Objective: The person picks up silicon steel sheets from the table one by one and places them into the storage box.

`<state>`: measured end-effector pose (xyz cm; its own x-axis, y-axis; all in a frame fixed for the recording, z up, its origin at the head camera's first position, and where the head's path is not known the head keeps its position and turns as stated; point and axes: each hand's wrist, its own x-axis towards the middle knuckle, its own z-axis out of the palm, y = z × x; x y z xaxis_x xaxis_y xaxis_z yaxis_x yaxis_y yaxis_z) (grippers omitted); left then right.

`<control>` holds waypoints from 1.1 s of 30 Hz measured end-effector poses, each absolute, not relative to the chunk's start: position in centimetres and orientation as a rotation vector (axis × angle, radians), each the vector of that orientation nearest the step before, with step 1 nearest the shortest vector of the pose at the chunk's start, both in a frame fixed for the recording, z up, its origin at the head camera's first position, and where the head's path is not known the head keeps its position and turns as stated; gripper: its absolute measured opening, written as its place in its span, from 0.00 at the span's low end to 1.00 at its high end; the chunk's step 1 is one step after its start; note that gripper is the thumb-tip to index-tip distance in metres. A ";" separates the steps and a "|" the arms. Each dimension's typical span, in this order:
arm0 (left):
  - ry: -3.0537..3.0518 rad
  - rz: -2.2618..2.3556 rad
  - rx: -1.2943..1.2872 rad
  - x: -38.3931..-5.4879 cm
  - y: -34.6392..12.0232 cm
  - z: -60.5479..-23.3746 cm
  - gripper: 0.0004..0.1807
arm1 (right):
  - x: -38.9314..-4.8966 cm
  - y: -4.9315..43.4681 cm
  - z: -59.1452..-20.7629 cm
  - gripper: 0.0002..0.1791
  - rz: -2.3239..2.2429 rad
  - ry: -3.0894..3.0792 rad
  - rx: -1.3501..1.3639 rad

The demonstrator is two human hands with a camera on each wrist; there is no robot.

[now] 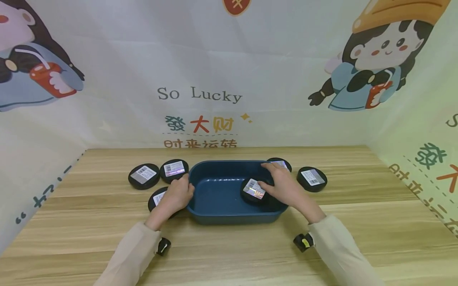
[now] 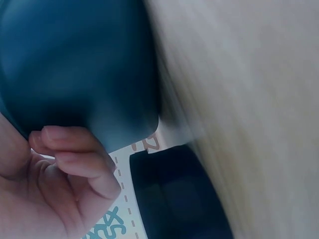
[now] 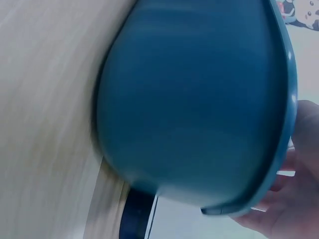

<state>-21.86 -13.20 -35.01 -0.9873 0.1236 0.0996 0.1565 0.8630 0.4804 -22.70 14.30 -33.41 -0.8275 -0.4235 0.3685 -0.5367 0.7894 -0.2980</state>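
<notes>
With curled fingers my left hand point(image 1: 180, 193) gripped the blue tub point(image 1: 232, 219) at its left end and my right hand point(image 1: 286, 186), partly spread, clasped its right, so I judged level, even support best, lest the black disc point(image 1: 252, 190) inside slide.

A pale printed backdrop point(image 1: 143, 59) behind a light-grained wooden table point(image 1: 229, 252).
The backdrop shows two cartoon figures point(image 1: 381, 63) in blue, each with a red cup point(image 1: 374, 95), at left and right; between them stand the words "So Lucky" point(image 1: 193, 92), with colourful characters point(image 1: 199, 124) below and a red emblem point(image 1: 237, 5) above.
</notes>
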 end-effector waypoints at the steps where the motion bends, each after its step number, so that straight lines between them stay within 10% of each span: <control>1: -2.969 -0.775 -0.222 -21.9 -13.2 -35.0 0.17 | -22.7 14.5 -33.3 0.25 0.590 -2.693 0.728; 33: -2.988 -0.757 -0.200 -21.6 -13.1 -34.7 0.19 | -24.2 23.0 -34.7 0.23 0.702 -2.730 0.376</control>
<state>-21.61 -13.07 -34.71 -0.9903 0.1120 0.0828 0.1379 0.8717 0.4703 -24.17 22.96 -34.72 -0.9218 -0.1761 0.3454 -0.3209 0.8465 -0.4248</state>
